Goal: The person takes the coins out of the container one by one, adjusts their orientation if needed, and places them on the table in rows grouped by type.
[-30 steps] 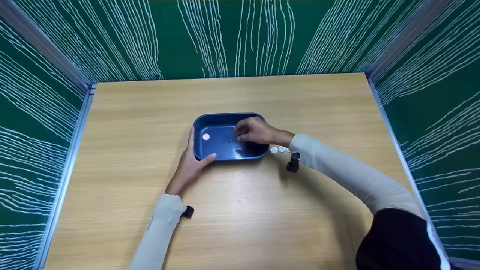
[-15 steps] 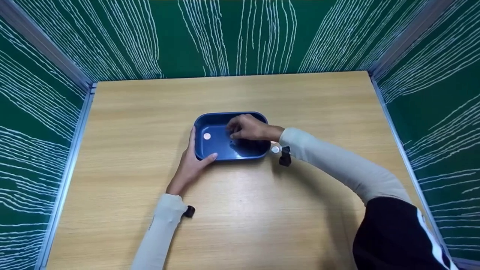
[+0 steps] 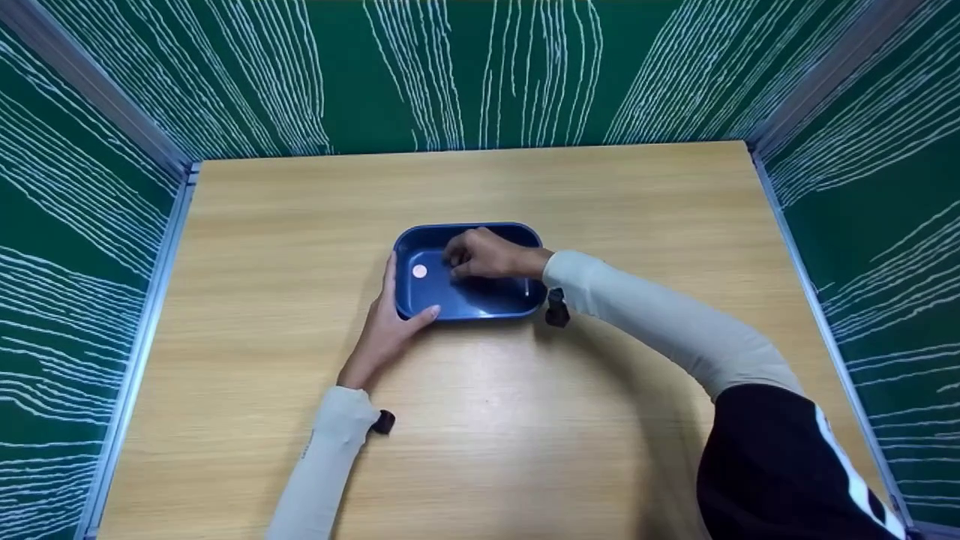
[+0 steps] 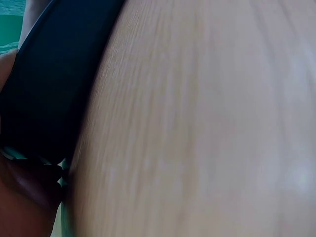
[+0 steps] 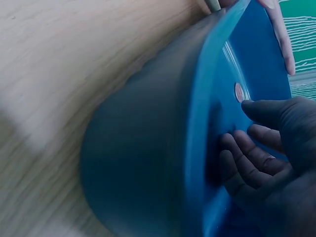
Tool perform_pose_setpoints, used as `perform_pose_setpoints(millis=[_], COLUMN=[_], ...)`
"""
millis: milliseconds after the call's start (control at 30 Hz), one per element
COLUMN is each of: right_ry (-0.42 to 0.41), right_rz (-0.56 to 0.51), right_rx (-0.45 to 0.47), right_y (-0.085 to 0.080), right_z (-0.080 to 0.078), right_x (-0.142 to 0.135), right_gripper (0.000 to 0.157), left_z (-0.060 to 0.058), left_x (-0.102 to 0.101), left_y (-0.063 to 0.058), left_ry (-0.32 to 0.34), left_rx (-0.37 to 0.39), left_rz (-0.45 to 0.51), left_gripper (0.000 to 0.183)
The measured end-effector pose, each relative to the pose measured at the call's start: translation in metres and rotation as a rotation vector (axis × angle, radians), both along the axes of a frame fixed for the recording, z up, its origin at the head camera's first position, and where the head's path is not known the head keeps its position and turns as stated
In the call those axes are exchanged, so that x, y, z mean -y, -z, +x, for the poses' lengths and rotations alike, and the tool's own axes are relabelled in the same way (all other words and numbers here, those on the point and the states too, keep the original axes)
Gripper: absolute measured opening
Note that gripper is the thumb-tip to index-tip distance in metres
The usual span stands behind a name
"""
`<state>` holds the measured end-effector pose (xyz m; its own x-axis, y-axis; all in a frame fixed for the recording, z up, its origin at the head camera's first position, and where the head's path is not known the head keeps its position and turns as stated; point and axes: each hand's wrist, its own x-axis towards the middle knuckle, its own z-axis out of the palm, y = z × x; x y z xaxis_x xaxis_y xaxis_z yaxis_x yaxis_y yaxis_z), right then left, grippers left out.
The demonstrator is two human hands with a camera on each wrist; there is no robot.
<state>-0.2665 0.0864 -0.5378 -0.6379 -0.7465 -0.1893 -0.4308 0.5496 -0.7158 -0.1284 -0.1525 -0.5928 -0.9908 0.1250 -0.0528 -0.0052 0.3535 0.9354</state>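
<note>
A blue rectangular plastic tub (image 3: 480,309) with rounded corners sits on the table. My left hand (image 3: 383,330) grips its left end, fingers along the side wall and thumb over the near rim. One copper-coloured coin (image 3: 419,271) lies on the tub floor toward the left. Inside the tub, right of that coin, is my right hand (image 3: 487,255), fingers loosely bent and pointing left. Seen from the right wrist, the thumb (image 5: 266,111) stands apart from the other fingers, its tip overlapping the edge of the coin. Nothing shows between the fingers.
The wooden table (image 3: 480,420) is bordered by green walls (image 3: 540,75) with white wavy lines, on metal-framed sides. The right sleeve (image 3: 630,296) crosses the tub's right rim and covers the table spot just beyond it.
My right hand has moved left inside the tub, closer to the coin. Several coins seen right of the tub earlier are now hidden beneath the right forearm. The left hand keeps its hold.
</note>
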Motion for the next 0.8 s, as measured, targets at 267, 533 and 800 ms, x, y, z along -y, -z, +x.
perform_pose_setpoints(millis=[267, 533, 800], right_ry=[-0.024, -0.048, -0.033], right_rz=[0.010, 0.031, 0.054], right_rx=[-0.047, -0.115, -0.161], right_y=[0.006, 0.008, 0.012], right_z=[-0.003, -0.003, 0.001], right_x=[0.012, 0.023, 0.035], right_gripper=[0.035, 0.034, 0.032], left_z=[0.000, -0.001, 0.000], left_x=[-0.001, -0.001, 0.001], left_y=[0.000, 0.000, 0.000], left_ry=[0.001, 0.003, 0.012], left_rx=[0.002, -0.001, 0.004], left_rz=[0.004, 0.008, 0.021], left_gripper=[0.121, 0.121, 0.121])
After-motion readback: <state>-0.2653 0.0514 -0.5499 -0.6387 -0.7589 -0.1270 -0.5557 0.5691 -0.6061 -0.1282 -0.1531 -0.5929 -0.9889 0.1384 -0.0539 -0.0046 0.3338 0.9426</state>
